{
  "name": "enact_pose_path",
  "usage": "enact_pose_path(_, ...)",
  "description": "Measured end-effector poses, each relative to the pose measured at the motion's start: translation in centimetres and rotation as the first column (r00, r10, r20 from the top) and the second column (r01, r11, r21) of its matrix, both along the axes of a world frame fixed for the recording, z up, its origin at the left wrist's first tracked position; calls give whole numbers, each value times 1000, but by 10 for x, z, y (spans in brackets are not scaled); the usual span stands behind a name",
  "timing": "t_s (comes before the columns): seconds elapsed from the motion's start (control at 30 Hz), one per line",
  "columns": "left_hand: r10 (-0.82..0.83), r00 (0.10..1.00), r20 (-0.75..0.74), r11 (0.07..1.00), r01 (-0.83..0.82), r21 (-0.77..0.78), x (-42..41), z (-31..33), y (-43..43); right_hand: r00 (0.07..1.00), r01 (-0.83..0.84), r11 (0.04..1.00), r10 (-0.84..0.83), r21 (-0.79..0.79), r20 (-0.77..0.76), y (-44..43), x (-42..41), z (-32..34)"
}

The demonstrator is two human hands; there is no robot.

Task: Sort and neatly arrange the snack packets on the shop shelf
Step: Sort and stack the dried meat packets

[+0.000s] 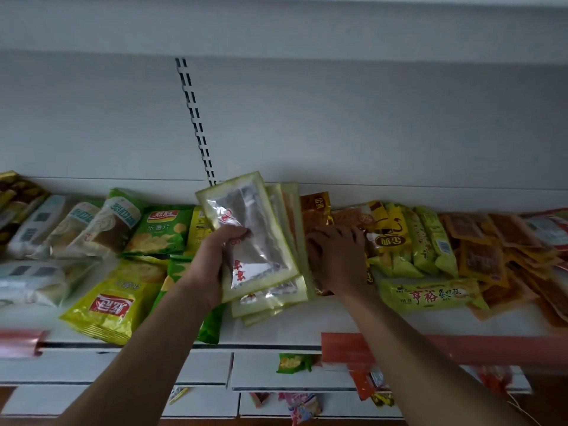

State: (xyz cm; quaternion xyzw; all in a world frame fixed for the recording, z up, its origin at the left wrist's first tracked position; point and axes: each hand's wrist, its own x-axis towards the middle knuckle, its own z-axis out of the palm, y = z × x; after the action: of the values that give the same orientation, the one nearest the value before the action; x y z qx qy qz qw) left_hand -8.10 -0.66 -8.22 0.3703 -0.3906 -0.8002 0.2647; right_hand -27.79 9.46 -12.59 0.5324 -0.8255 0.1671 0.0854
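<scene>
The left hand (pixel 212 256) is gripping a silver packet (pixel 249 238) over its matching stack (pixel 276 290) while the right hand (pixel 335 256), fingers spread, is pressing orange packets (pixel 319 216); squaring the stack likely comes next.

Small shop, snack aisle by the look. White metal shelf (pixel 276 327) w/ slotted upright strip (pixel 196 118) in the back panel, std retail racking. Red price-label rail (pixel 461 348) along the front edge. Lots of snack packets (pixel 430 238) laid out in rows, incl. green crisp bags (pixel 159 229), more shelves w/ packets below.
</scene>
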Motion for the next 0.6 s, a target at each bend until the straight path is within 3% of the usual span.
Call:
enact_pose_path(0.07, -76, 993, 85, 996, 73, 42, 0, 1, 2, 988, -15, 995, 30, -98, 153, 0, -2, 7)
enact_pose_path(0.17, -93, 992, 88, 994, 87, 71, -1, -1, 3, 887, 73, 944, 87, -322, 454, 2, -1, 23)
enact_pose_path(0.3, -139, 990, 20, 986, 136, 97, -4, -3, 1, 733, 77, 970, 102, -230, 673, 4, 17, 40)
enact_pose_path(0.37, -144, 989, -36, 987, 146, 70, -7, -2, 2, 549, 55, 983, 117, -176, 828, 1, 26, 47)
enact_pose_path(0.43, -130, 986, -102, 991, 131, -1, -11, 2, 5, 330, 33, 984, 156, -176, 931, -3, 30, 51)
enact_pose_path(0.47, -87, 989, -116, 994, 79, -72, -12, 2, 6, 286, 19, 975, 208, -222, 935, -4, 31, 50)
enact_pose_path(0.53, -29, 990, -137, 949, -16, -315, -11, -2, 5, 300, 5, 941, 320, -337, 899, -5, 32, 48)
enact_pose_path(0.6, -109, 991, -81, 836, 47, -546, -11, -8, 10, 326, 13, 913, 381, -407, 865, -2, 38, 39)
